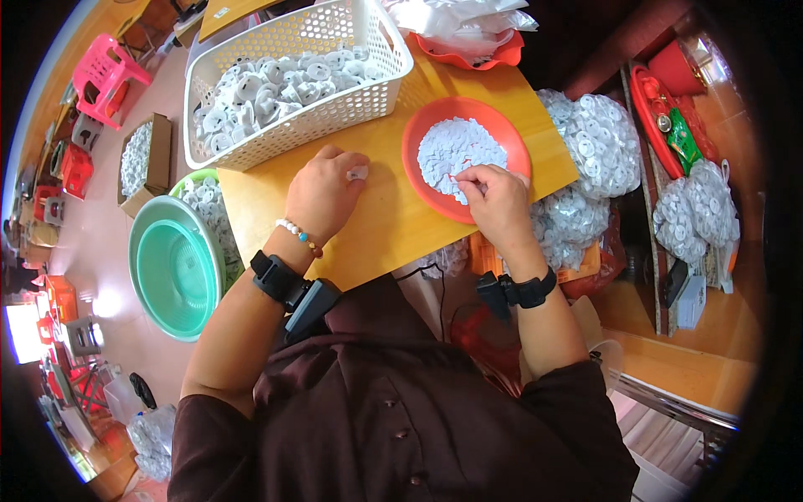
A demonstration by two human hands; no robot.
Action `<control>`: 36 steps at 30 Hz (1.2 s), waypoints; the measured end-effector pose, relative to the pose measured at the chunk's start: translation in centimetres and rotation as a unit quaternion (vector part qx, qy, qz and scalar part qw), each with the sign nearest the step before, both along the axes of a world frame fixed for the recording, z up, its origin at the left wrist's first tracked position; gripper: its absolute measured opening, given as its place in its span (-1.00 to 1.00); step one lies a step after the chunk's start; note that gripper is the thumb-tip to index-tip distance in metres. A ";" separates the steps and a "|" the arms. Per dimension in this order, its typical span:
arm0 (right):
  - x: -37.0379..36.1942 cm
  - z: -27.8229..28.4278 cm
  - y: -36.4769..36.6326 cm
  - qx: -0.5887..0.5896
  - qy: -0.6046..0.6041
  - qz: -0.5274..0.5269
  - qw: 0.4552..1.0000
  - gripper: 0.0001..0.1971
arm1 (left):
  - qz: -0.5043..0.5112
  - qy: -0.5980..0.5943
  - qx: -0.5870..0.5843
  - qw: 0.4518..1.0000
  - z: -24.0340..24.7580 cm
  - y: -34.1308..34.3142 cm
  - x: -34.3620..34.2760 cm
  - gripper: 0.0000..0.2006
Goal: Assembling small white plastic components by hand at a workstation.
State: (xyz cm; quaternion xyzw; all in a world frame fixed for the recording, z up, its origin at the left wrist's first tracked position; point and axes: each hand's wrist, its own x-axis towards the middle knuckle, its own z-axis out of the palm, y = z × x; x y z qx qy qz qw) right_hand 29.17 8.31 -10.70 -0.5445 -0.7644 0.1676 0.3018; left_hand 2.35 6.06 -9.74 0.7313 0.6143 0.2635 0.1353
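Note:
My left hand point(319, 194) rests on the yellow tabletop point(381, 213), its fingers closed on a small white plastic piece point(357, 173) that shows at the fingertips. Over the near edge of a round red plate point(411, 180), my right hand point(500, 205) is closed in a pinch. Its fingertips touch a heap of small, pale, flat pieces point(456, 146) on the plate; what they hold is too small to make out. Beyond my left hand stands a white perforated basket point(339, 109) with many round white plastic parts point(272, 88) in it.
Left of the table are nested green basins point(176, 268), a green tub of white parts point(203, 197) and a cardboard box point(157, 159). Clear bags of white parts point(598, 146) crowd the right side. Plastic bags point(460, 21) lie in a red dish at the back.

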 end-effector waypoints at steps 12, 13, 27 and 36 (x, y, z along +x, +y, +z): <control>-0.3 1.7 -1.1 -0.121 0.216 -0.008 0.969 -0.87 | 0.023 -0.572 -0.347 0.743 3.5 -5.2 1.5 -0.68; -0.7 2.3 -1.4 -0.148 0.246 0.012 0.958 -0.86 | -0.001 -0.622 -0.367 0.692 3.4 -5.8 1.6 -0.65; -3.8 11.2 -6.5 0.033 0.088 0.198 0.976 -0.80 | -0.096 -0.760 -0.379 0.519 3.7 -8.8 3.4 -0.73; -4.1 11.8 -6.7 0.056 0.005 0.229 0.972 -0.79 | -0.077 -0.730 -0.378 0.564 4.2 -9.2 3.2 -0.72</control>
